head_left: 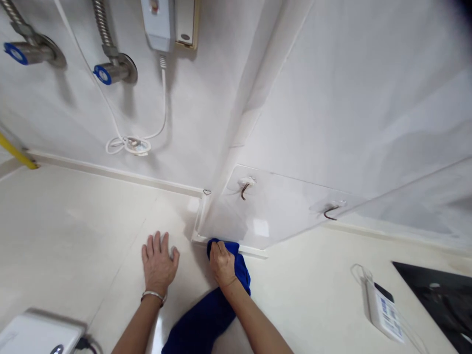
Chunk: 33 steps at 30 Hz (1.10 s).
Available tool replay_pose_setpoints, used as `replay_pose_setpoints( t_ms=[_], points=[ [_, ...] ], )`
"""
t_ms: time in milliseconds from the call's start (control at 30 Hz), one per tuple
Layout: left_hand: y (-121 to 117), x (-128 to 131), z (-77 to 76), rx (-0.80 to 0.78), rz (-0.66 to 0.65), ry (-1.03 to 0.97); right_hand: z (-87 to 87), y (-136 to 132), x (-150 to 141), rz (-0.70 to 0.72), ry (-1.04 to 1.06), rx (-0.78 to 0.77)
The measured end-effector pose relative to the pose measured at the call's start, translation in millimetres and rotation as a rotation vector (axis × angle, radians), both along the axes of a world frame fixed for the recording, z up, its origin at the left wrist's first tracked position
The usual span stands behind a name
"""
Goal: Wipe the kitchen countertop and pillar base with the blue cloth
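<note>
My left hand (158, 260) lies flat on the white countertop (88, 216), fingers spread, with a silver bangle on its wrist. In my right hand (222, 264) is a bunched blue cloth (241, 268), pressed against the raised white ledge (252, 252) at the foot of the projecting wall corner. The fingers are curled tightly into the fabric. More of the cloth trails below the right wrist toward the bottom edge of the view.
Two clear hooks (244, 187) are stuck low on the wall. Shut-off valves (112, 73) and a coiled white cable (129, 145) are at upper left. A white box (40, 334), a white device with a strap (383, 309) and a black cooktop panel (442, 295) occupy the counter.
</note>
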<state>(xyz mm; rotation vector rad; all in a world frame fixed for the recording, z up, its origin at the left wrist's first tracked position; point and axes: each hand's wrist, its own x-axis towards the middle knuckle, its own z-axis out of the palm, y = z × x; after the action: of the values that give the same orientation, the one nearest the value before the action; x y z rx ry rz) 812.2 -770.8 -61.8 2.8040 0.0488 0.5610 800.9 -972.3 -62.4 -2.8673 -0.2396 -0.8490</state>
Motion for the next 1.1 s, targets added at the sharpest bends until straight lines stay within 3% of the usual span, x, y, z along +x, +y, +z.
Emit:
replay_pose_setpoints(
  t_ms=[167, 433, 567, 667, 967, 1100],
  points=[
    [0.4, -0.3, 0.2, -0.014, 0.002, 0.001, 10.5, -14.4, 2.5, 0.092, 0.044, -0.088],
    [1.1, -0.2, 4.0, -0.041, -0.002, 0.017, 33.8, -86.2, -9.0, 0.320, 0.075, -0.157],
    [0.1, -0.7, 2.1, -0.064, -0.004, -0.009, 35.9, -105.7, -11.6, 0.416, 0.086, -0.172],
    [-0.6, -1.1, 1.4, -0.055, -0.005, 0.001, 33.5, -100.6, -7.8, 0.436, 0.094, -0.169],
    [0.1, -1.1, -0.8, -0.049, -0.011, 0.030, 24.3, -40.1, 17.1, 0.414, 0.128, -0.140],
    [0.6, -1.5, -1.1, -0.063, -0.004, 0.030, 24.5, -27.0, 22.0, 0.391, 0.129, -0.152]
  ],
)
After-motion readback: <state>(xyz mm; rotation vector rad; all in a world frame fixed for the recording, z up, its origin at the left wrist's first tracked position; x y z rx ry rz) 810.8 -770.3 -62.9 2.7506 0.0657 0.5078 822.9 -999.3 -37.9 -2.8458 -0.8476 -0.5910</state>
